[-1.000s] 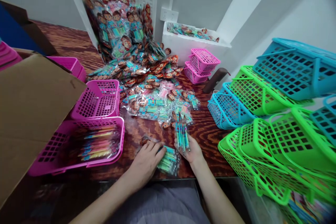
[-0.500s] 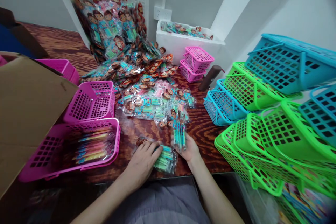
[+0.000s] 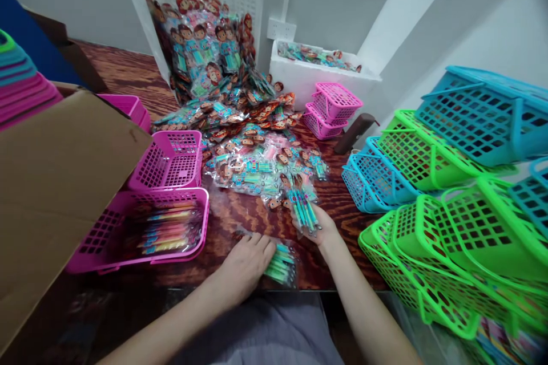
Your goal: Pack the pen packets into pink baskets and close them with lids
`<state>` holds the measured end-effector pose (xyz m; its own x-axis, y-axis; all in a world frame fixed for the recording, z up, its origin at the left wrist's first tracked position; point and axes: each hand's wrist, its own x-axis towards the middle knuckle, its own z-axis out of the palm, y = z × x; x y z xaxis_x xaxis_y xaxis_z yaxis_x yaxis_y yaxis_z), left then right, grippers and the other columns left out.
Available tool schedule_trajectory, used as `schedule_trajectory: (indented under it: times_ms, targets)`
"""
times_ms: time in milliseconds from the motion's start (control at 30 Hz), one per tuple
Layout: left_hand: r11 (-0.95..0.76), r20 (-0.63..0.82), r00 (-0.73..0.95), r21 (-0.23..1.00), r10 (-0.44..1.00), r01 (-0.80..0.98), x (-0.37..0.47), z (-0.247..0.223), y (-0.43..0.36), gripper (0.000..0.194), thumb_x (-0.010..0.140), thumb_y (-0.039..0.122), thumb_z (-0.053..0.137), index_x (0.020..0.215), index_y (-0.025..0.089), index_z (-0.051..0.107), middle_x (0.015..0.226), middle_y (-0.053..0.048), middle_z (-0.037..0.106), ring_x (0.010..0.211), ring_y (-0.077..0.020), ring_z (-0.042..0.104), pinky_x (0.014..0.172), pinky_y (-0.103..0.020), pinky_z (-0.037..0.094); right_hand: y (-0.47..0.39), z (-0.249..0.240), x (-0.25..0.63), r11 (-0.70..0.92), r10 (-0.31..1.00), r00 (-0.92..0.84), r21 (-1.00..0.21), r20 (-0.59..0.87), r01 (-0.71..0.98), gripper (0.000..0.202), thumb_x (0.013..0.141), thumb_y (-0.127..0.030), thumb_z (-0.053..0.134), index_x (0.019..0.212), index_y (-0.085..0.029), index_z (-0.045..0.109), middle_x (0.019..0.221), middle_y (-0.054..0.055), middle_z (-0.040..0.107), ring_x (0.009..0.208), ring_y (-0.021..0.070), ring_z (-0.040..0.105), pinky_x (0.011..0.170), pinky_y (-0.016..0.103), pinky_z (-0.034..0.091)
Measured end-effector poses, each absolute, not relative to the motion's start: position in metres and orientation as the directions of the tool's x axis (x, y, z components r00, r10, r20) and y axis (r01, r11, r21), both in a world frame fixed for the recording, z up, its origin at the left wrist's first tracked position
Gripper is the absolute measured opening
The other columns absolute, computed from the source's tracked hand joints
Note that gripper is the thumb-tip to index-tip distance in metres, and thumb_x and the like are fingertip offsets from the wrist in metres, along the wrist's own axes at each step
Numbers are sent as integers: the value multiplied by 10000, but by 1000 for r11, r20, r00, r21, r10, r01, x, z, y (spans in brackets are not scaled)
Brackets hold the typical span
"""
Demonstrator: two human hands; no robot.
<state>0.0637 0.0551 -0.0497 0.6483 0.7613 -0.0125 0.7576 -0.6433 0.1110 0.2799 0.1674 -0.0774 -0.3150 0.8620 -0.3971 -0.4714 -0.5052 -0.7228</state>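
At the table's front edge, my left hand (image 3: 248, 259) lies over a clear plastic packet of green pen-like sticks (image 3: 280, 264), fingers together and curled over its left part, which they hide. To its right, my right hand (image 3: 323, 227) is closed round upright clear packets of blue pen-like sticks (image 3: 303, 209) with brown cartoon heads on top, held a little above the table. Just beyond them spreads a loose pile of similar cartoon-figure packets (image 3: 252, 174). Whether the held packets are two or more, I cannot tell.
At left, a pink basket (image 3: 204, 234) holds several packets, with another pink basket (image 3: 165, 162) behind and a cardboard flap (image 3: 72, 177) beside. Green baskets (image 3: 492, 222) and blue baskets (image 3: 475, 117) are stacked at right. A white foam box (image 3: 295, 77) and dark cylinder (image 3: 354, 132) stand behind.
The view has shifted, so the scene sits further right. My right hand's packets now tilt left at the top and fan apart slightly. My left hand stays on its packet.
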Motion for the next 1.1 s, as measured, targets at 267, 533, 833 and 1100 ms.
schedule_trajectory:
  times_ms: [267, 533, 833, 1100]
  targets:
    - [-628, 37, 629, 117, 777, 769, 62, -54, 52, 260, 903, 121, 505, 1152, 139, 580, 1071, -97, 604, 965, -255, 568, 853, -418, 482, 159, -65, 247, -183, 981, -73, -980, -178, -75, 117, 861, -367, 688, 823, -257, 678, 841, 5, 703, 944, 209, 628, 880, 310, 497]
    - [-651, 427, 596, -23, 680, 759, 62, -69, 56, 165, 907, 232, 548, 990, 149, 663, 1432, -127, 499, 1459, -373, 246, 1217, -582, 64, 96, -36, 232, 340, 884, -464, -601, -58, 723, 135, 889, -160, 554, 998, -216, 611, 1035, 57, 646, 990, 209, 596, 883, 327, 457]
    - [-653, 253, 622, 54, 740, 755, 59, -52, 56, 597, 921, 210, 493, 1500, 149, 361, 1523, -188, 432, 1403, -299, 410, 1196, -519, 198, 73, -34, 252, 86, 925, -348, -810, -151, 580, 233, 969, -334, 510, 1120, -264, 672, 1132, 65, 688, 1147, 254, 591, 1023, 408, 417]
    - [-614, 36, 612, 48, 790, 788, 68, -36, 78, 1040, 804, 514, 710, 1579, 117, 140, 1577, -260, 305, 1486, -423, 217, 1185, -654, 41, 72, -29, 270, 71, 857, -447, -801, -256, 594, 973, 726, -488, 803, 1551, -284, 328, 1602, 103, 338, 1480, 334, 272, 1200, 527, 217]
